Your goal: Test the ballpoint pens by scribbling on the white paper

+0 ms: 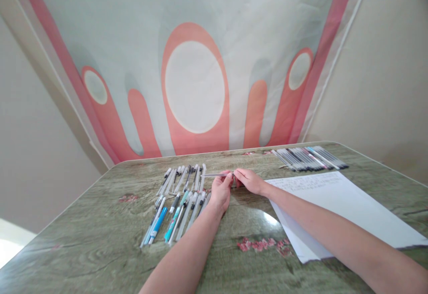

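A thin pen refill (212, 175) lies level between my hands, its long end pointing left. My left hand (222, 190) is closed round its middle, and my right hand (246, 180) pinches at the right end, close to the left fingertips. What sits between the right fingers is too small to make out. To the left, pen barrels and caps lie in two rows: a back row of clear and black ones (180, 179) and a front row that includes a blue pen (158, 225) and a teal pen (172, 225).
Many thin refills (309, 158) lie side by side at the back right of the wood-patterned table (100, 236). A large white paper sheet (351, 214) with handwriting lies under my right forearm. Behind the table hangs a patterned cloth (195, 84).
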The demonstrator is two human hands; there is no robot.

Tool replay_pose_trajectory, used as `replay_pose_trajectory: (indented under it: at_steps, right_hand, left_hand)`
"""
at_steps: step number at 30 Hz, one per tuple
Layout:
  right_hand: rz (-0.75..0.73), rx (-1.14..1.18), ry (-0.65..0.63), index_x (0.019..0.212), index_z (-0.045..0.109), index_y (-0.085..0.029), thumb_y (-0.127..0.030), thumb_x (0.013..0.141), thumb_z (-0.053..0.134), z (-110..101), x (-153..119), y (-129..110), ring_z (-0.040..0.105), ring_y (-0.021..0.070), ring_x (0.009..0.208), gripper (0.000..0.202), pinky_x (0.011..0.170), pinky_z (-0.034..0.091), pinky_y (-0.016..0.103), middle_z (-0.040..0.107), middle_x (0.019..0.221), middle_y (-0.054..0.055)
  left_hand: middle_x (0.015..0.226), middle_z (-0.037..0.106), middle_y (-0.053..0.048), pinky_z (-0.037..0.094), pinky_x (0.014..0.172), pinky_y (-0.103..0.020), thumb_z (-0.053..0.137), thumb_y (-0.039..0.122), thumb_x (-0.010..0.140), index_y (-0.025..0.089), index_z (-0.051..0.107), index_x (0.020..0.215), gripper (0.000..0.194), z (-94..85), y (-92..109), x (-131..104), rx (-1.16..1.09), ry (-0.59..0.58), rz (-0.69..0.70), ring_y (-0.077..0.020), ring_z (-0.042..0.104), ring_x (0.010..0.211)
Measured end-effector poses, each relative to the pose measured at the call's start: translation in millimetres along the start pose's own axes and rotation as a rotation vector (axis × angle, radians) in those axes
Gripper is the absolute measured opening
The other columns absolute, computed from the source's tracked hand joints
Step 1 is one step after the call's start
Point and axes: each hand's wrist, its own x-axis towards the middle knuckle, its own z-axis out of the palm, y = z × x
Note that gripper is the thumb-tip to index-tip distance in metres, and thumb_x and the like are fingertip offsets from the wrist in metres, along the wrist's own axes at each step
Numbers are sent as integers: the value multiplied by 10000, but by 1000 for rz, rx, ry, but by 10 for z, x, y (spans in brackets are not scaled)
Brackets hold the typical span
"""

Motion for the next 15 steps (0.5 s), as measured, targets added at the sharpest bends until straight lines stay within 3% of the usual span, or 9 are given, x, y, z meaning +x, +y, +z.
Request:
replay_pose_trajectory:
  at_steps: [5,8,12,15]
  right_hand:
    - [33,206,-5,641,488,-170,-485,879,284,-44,51,73,488,115,541,444,582,402,255,528,558,-11]
    - [7,263,59,857,522,-164,-483,861,346,-102,79,92,503,113,556,365,560,420,246,537,629,-12]
    - [-174,127,-26,1236,385,-169,-434,833,446,-151,65,69,540,124,655,486,611,443,256,578,841,34]
    - [-313,-116,-40,1191,481,-175,-369,820,486,-182,44,45,544,160,809,419,726,432,287,587,949,64]
  left_hand:
    - [724,592,3,394,690,-204,716,223,619,118,575,809,260,51,35,-43,-18,-37,-18,-64,529,657]
    - [709,573,2,394,656,-184,670,249,686,117,592,830,210,124,94,-129,-38,-133,-111,-52,511,641]
    - [726,552,-4,337,517,-142,629,272,731,112,612,881,220,188,152,-230,-21,-311,-276,-22,442,562]
    - [703,537,-5,309,483,-140,612,270,745,102,622,882,217,196,145,-249,46,-385,-347,-17,410,528]
